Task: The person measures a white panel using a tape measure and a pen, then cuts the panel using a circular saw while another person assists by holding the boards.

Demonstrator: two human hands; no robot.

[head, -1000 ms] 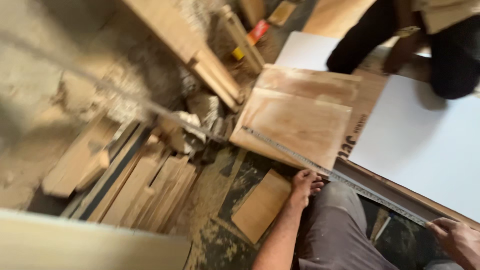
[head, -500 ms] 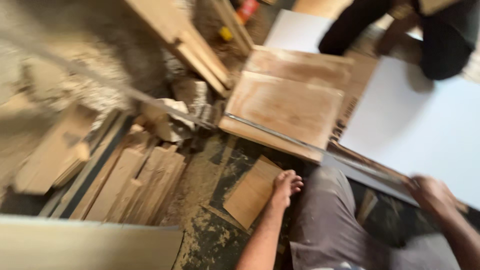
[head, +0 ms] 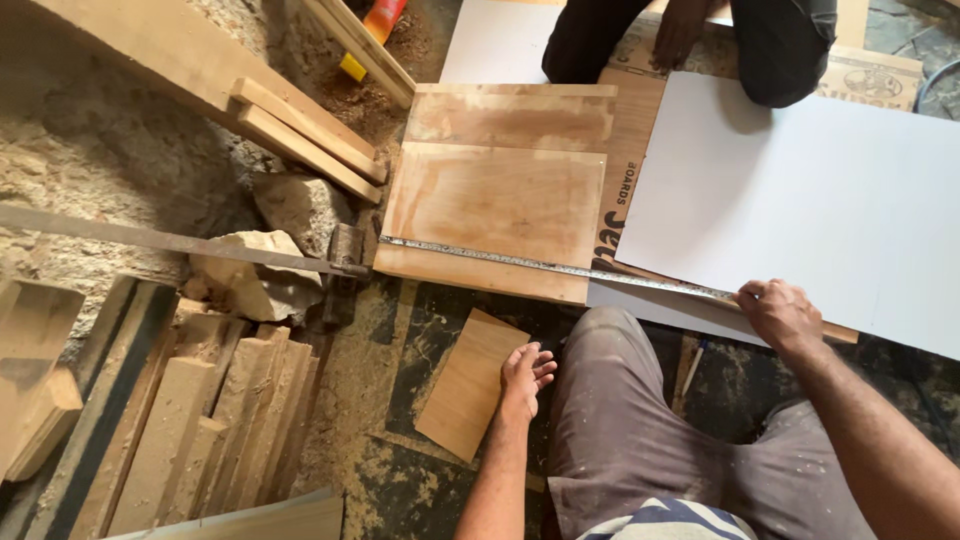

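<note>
I sit on the floor with my knee raised. My left hand [head: 524, 378] rests flat on the edge of a small plywood offcut [head: 468, 384] lying on the floor, fingers spread. My right hand [head: 778, 312] presses down on the near end of a long metal ruler [head: 540, 264]. The ruler lies across the near edge of stacked plywood boards [head: 500, 200] and reaches a white laminate sheet [head: 820, 200]. Whether the right hand grips the ruler or only pins it is unclear.
Another person in dark trousers [head: 700, 40] crouches at the far side of the sheet. Wooden battens [head: 300, 125] lean at the upper left. A pile of timber offcuts [head: 200, 420] lies at the lower left, beside stones [head: 255, 275] and a metal bar [head: 170, 242]. Sawdust covers the floor.
The view has shifted and steadied. My left hand has come down from the ruler onto the small plywood offcut. My right hand has moved up onto the ruler's end.
</note>
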